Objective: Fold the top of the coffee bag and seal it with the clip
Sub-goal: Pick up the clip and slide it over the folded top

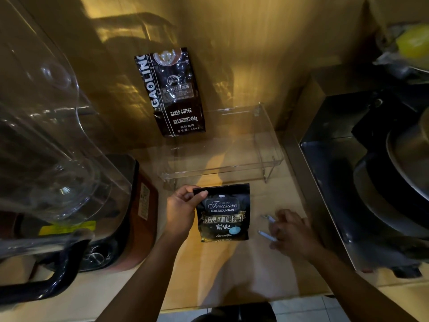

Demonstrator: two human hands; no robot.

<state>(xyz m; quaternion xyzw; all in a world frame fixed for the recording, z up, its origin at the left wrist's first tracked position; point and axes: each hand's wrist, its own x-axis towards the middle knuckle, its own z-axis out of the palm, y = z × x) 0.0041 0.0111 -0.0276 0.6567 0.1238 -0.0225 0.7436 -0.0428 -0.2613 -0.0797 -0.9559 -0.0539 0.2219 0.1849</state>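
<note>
Dim wooden counter, frame centre: left hand (181,210) pinching Blue Mountain coffee bag (224,213) at top-left corner; right hand (291,231) closing loosely over white clip (267,235), lower right. Bag likely light, crinkly, slippery; grip top edge.

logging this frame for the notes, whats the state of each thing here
Blue Mountain coffee bag: upright on the counter, top flat, no clip on it
left hand: pinching the bag's top left corner
clip: in the right hand, prongs apart, clear of the bag
right hand: closed on the clip, right of the bag
Gaolin coffee bag: upright against the back wall, untouched
clear rack: standing behind the held bag
</note>
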